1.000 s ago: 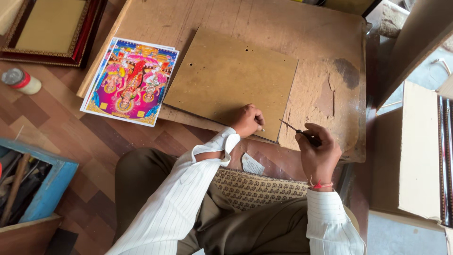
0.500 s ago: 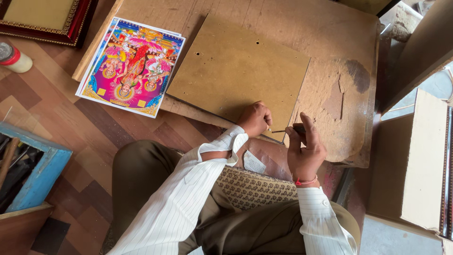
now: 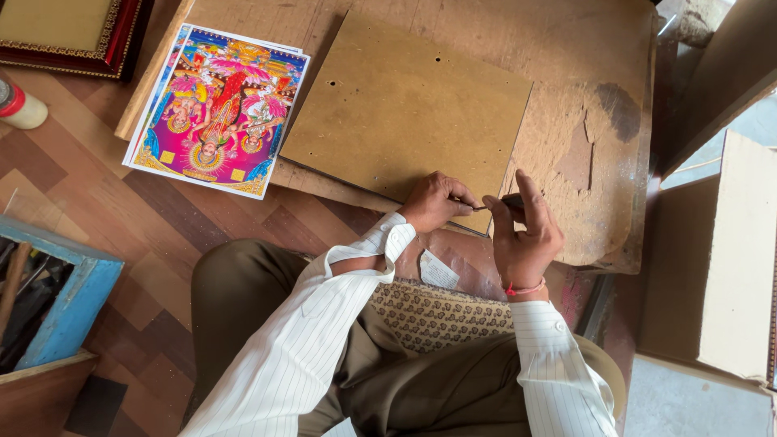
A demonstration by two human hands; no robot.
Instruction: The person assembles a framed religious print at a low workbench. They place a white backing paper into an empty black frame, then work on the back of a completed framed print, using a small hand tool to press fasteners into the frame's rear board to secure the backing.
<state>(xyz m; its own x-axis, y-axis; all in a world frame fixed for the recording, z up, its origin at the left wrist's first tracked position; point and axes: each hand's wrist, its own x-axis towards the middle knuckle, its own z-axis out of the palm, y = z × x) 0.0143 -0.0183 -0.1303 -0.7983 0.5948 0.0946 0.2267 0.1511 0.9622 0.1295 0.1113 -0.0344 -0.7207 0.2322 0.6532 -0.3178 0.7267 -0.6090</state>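
Far left, floor level: blue-painted wooden box, open-topped, dark tool handles inside, standing on a wood-patterned floor. Above it, at the left edge, a small white container with a red band, lying on the floor.

Top left corner: framed panel, gold face with a dark red ornate frame, partly out of view.

Left of centre: stack of brightly coloured prints, pink, blue and yellow, figures on them, lying partly on the floor and partly overlapping the left edge of the bench.

Centre: brown hardboard sheet, rectangular, flat on the low, worn wooden bench, turned slightly off square, with a few small holes in its face. Its near edge lies at the front edge of the bench.

Centre, near edge of the sheet: left hand, white striped sleeve pushed back, grip closed, fingertips pinched on the tip end of a thin dark tool right at the board's near corner.

Just right of it: right hand, red thread at the wrist, grip closed around the tool's dark handle, thumb raised. The two hands are almost touching.

Far right: pale cardboard panel, upright beside the bench.
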